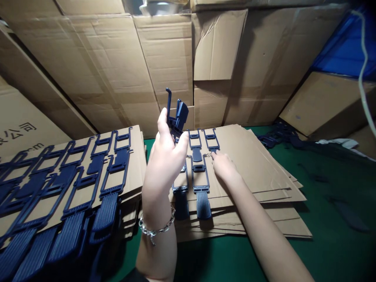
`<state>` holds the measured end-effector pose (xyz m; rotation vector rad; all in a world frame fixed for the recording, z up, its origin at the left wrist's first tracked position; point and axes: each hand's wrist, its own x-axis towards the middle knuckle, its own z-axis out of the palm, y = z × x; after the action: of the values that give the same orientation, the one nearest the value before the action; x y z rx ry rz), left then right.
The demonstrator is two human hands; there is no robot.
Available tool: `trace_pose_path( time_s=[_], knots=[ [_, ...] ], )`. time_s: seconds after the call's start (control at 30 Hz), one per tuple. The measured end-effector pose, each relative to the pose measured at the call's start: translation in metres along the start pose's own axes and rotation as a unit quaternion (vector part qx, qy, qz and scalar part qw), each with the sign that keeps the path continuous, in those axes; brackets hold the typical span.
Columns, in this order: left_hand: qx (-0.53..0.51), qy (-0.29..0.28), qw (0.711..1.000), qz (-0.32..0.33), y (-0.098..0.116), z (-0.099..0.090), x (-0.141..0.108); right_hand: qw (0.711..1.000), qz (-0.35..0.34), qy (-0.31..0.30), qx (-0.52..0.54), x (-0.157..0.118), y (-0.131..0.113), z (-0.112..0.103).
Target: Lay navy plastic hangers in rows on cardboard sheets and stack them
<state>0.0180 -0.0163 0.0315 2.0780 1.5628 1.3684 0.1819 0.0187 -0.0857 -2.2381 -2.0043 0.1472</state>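
Note:
My left hand (166, 160), with a chain bracelet at the wrist, is raised and closed round a few dark blue plastic brackets (178, 115) with hooked arms and ribbed paddles. Lower and to the right, my right hand (225, 166) has its fingers closed at the bottom end of another blue bracket (211, 138), which lies on a stack of cardboard sheets (252, 164). Beside it on the same stack lie several more brackets, one with its ribbed paddle (203, 205) over the front edge. My left forearm partly hides those nearest it.
On the left, rows of blue brackets (73, 188) cover a second cardboard stack (136, 156). Cardboard boxes (108, 70) form a wall behind. Loose blue parts (282, 133) lie on the green table surface (317, 211) at right, near a white cloth (337, 143). A pale cable (364, 74) hangs at far right.

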Motion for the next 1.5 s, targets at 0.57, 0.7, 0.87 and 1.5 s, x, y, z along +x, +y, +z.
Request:
trace_pose_path(
  time_s=[0.57,0.7,0.87,1.5],
  knots=[
    [-0.050,0.059,0.997,0.010,-0.006,-0.004,0.007,0.979,-0.023,0.118,0.164,0.006,-0.003,-0.007],
    [-0.006,-0.021,1.000,-0.016,-0.003,-0.006,0.008,0.878,-0.055,0.196,0.433,-0.003,-0.006,-0.038],
    [0.021,-0.114,0.993,-0.006,-0.001,0.000,0.008,0.748,-0.127,0.144,0.636,-0.022,-0.005,-0.070],
    [0.001,0.001,0.998,0.057,-0.016,-0.019,0.007,0.737,0.070,0.099,0.665,-0.099,0.044,-0.059]
  ],
)
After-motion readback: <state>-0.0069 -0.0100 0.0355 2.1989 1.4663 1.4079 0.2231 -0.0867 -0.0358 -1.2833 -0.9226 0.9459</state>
